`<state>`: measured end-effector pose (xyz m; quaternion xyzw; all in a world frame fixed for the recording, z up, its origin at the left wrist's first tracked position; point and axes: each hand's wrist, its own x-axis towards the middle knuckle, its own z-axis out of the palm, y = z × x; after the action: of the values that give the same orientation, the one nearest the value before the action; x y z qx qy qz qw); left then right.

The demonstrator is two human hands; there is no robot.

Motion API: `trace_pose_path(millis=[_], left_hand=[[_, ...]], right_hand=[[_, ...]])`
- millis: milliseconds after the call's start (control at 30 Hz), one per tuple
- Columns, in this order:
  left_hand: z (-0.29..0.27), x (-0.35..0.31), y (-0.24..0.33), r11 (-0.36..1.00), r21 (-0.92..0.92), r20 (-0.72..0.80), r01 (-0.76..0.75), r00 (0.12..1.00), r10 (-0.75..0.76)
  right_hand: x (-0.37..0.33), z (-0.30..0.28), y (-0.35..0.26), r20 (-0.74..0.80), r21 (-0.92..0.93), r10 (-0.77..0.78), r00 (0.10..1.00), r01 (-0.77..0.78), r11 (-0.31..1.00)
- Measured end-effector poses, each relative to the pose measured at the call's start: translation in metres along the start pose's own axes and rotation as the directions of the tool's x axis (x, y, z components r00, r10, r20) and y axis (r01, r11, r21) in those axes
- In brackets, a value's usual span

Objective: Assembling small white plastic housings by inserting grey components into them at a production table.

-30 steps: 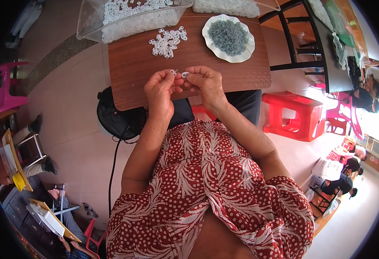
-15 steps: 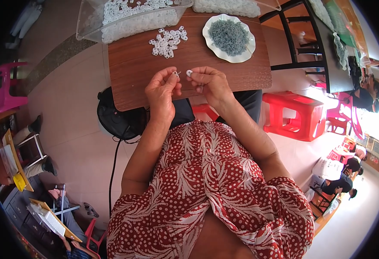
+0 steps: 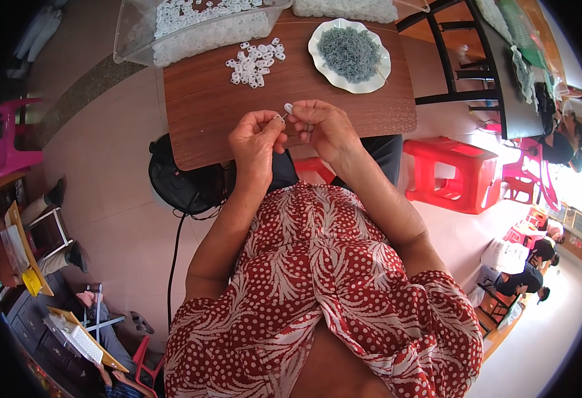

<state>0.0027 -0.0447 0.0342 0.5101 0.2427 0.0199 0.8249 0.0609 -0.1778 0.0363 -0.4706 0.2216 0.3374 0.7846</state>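
Above the brown tabletop (image 3: 204,109), my two hands meet near its front edge. My left hand (image 3: 254,142) is closed, thumb against forefinger, on a small white plastic piece (image 3: 279,119) mostly covered by the fingertips. Just right of it, my right hand (image 3: 330,129) pinches a white oval plastic piece (image 3: 288,107). The two pieces are very close; whether they touch I cannot tell. Beyond my hands lies a loose pile of small white plastic pieces with holes (image 3: 256,65). A white wavy-rimmed plate (image 3: 352,87) to its right holds a heap of small grey-blue pieces (image 3: 349,54).
At the table's far left stands a clear plastic tub (image 3: 135,41) full of white pieces; more white pieces (image 3: 344,9) sit at the far right. A red stool (image 3: 450,176) is right of the table, a black bag (image 3: 181,179) below its left edge. Other people sit around the room.
My left hand has moved right, bringing its white piece close to the one in my right hand. The right hand has stayed almost in place.
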Motion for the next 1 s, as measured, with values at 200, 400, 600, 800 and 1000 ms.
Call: trace_pose_path(millis=[200, 400, 600, 800, 1000], left_hand=[[0.0, 0.0, 0.0, 1.0, -0.009, -0.029, 0.022, 0.999, -0.022], [0.003, 0.0, 0.001, 0.999, -0.037, -0.053, 0.03, 0.998, -0.032], [0.003, 0.001, 0.0, 0.999, -0.03, -0.066, 0.024, 0.997, -0.026], [0.003, 0.001, -0.001, 0.999, -0.031, -0.064, 0.012, 0.998, -0.014], [0.003, 0.001, -0.001, 0.999, -0.034, -0.074, 0.003, 0.997, -0.005]], right_hand=[[-0.004, 0.007, 0.005, -0.041, -0.096, -0.131, 0.991, 0.127, 0.987], [-0.009, 0.015, 0.006, -0.061, -0.199, -0.225, 0.972, 0.209, 0.957], [-0.012, 0.02, 0.007, -0.059, -0.228, -0.294, 0.954, 0.274, 0.934], [-0.015, 0.025, 0.008, -0.071, -0.145, -0.314, 0.947, 0.301, 0.942], [-0.007, 0.019, 0.016, -0.017, -0.381, -0.453, 0.891, 0.413, 0.827]])
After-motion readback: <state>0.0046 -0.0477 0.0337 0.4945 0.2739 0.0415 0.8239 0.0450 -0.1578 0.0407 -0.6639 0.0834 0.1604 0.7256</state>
